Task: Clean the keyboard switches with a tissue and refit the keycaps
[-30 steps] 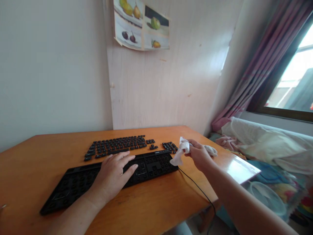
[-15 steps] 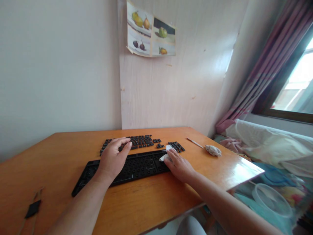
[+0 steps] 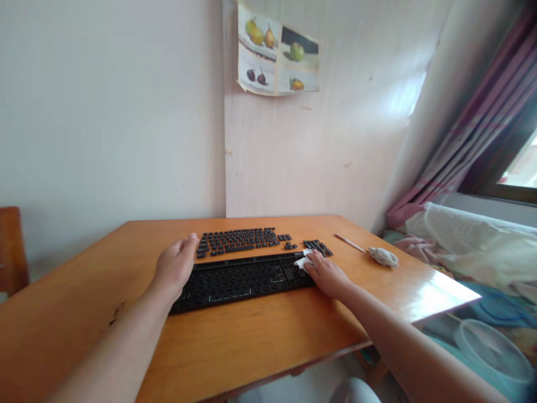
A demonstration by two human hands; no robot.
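A black keyboard base (image 3: pixel 243 280) with its keycaps off lies on the wooden table. At its left end, my left hand (image 3: pixel 175 264) is closed with the thumb uppermost, gripping that end; the hand and forearm hide the edge there. My right hand (image 3: pixel 327 273) presses a white tissue (image 3: pixel 304 260) onto the right end of the base, fingers over the tissue. Just behind the base, loose black keycaps (image 3: pixel 239 239) are laid out in rows. A smaller group of keycaps (image 3: pixel 319 246) sits behind my right hand.
On the table (image 3: pixel 251 341), a thin pale stick (image 3: pixel 349 242) and a crumpled greyish wad (image 3: pixel 383 257) lie to the right. Partly behind my left forearm is a small item (image 3: pixel 118 308). Beyond the right edge are a clear plastic tub (image 3: pixel 490 347) and piled cloth (image 3: pixel 474 235).
My left hand has gone from above the base, fingers pinched, to its left end. That end has shifted and now sits behind my arm. The view has turned left. The right hand stays on the tissue.
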